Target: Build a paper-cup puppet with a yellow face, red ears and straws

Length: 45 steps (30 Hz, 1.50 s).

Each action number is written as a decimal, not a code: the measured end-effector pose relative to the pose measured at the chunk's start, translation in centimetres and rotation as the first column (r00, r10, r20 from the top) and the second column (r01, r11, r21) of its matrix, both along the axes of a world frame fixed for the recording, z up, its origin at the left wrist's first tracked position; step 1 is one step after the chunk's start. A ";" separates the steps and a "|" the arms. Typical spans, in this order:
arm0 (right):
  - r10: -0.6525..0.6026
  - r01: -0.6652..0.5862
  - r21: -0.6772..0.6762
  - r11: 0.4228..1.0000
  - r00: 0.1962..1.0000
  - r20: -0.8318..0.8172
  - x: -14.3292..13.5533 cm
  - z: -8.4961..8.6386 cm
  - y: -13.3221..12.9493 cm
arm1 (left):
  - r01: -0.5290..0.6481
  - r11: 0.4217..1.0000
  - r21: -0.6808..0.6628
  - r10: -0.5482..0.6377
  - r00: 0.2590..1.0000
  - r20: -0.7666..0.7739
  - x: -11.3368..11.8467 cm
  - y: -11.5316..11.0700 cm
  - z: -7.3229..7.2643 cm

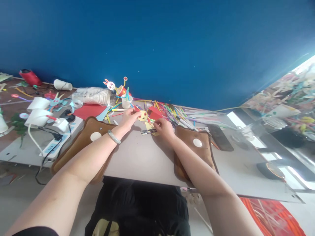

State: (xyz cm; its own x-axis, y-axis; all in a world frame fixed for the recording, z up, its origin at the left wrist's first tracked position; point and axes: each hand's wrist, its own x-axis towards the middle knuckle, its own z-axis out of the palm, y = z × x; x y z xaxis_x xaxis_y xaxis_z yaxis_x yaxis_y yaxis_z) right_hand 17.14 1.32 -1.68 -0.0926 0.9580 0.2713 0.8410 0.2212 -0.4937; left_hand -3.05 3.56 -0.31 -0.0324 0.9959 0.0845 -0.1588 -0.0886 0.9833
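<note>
My left hand (129,119), with a bangle at its wrist, is closed in a pinch at the left edge of a round yellow smiley-face cutout (142,115). Just behind those fingers shows a bit of red paper. To the right, my right hand (164,128) has its fingers curled together over the table; what they pinch, if anything, is too small to make out. Folded red paper (155,113) lies just beyond the right fingertips. Below the cutout, a pair of scissors (147,131) rests beside my right hand, near a pale yellow scrap (148,126).
Brown cushions (92,131) (194,144) lie under both forearms. Many coloured pipe cleaners (182,114) spread along the blue wall. A white cup (126,102), stacked paper cups (95,97) and a power strip (66,137) with cables stand left; a dark phone-like slab (220,137) lies right.
</note>
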 end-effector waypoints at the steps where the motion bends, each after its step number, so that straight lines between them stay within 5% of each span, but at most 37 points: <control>1: -0.022 0.021 -0.031 0.999 1.000 -0.002 -0.1 0.1 0.4 | 0.009 1.000 -0.002 -0.010 1.000 -0.024 0.0 -0.1 0.0; 9: -0.088 0.110 -0.273 0.956 0.992 0.092 -2.1 0.7 4.6 | 0.138 0.990 -0.003 -0.137 0.980 -0.144 0.2 -0.3 -0.2; 13: -0.085 0.093 -0.270 0.958 0.996 0.039 -2.8 0.2 5.8 | 0.161 0.987 0.006 -0.158 0.976 -0.153 0.3 -0.5 0.1; 21: -0.073 0.009 -0.264 0.965 0.970 -0.232 -2.1 0.8 4.3 | 0.179 0.980 -0.083 -0.188 0.975 -0.117 0.5 -1.0 0.7; 25: -0.124 -0.175 -0.328 0.928 0.686 -0.717 -1.6 1.3 1.8 | 0.224 0.970 -0.089 -0.233 0.967 -0.105 0.6 -0.7 0.0; 30: -0.145 -0.226 -0.306 0.925 0.534 -0.833 -1.4 0.9 -0.1 | 0.311 0.949 -0.055 -0.315 0.942 -0.117 0.8 -0.7 -0.7; 45: 0.007 -0.233 -0.237 0.943 0.726 -0.688 -0.6 2.2 -1.7 | 0.442 0.894 -0.069 -0.448 0.883 -0.140 1.1 -1.2 -0.6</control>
